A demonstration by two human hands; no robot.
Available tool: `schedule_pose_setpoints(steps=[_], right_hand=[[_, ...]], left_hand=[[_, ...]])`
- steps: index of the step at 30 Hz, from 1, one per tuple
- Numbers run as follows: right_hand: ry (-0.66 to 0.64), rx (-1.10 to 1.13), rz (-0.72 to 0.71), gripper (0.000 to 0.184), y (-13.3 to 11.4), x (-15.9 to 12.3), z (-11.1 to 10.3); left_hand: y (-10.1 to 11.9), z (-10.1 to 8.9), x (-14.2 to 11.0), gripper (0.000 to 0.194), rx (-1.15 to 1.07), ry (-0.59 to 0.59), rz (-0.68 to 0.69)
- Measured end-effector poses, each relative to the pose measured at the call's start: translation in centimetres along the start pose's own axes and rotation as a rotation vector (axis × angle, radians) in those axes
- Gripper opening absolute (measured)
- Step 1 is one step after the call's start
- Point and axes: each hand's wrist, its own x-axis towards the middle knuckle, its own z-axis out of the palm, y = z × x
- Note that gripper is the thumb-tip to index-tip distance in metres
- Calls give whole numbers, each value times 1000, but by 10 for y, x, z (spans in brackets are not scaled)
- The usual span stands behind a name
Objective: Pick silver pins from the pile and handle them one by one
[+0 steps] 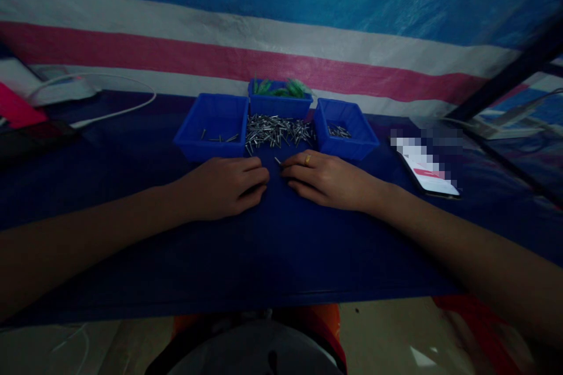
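Left hand: fingers curled, tips hidden, I can't tell grip | right hand: fingers slightly spread, metal pin at fingertips, clamping unclear | pin pile between left bin and right bin | I'd pinch lightly, pin end visible

Striped sheet as wall, beyond left hand and right hand; blue, white, pinkish-red bands, creased; dark blue table under both; dark slanted post far off past the right hand, more striped sheet behind; pale floor on the near side of the hands, below table edge, bright patch rightward; light dim overall.
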Motion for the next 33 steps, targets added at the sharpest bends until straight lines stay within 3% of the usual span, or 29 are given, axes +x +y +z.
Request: schedule_pose_setpoints(steps=[33], right_hand=[[5,3,6,29,0,0,0]], left_hand=[[-1,-1,0,26,-22,-3,-4]])
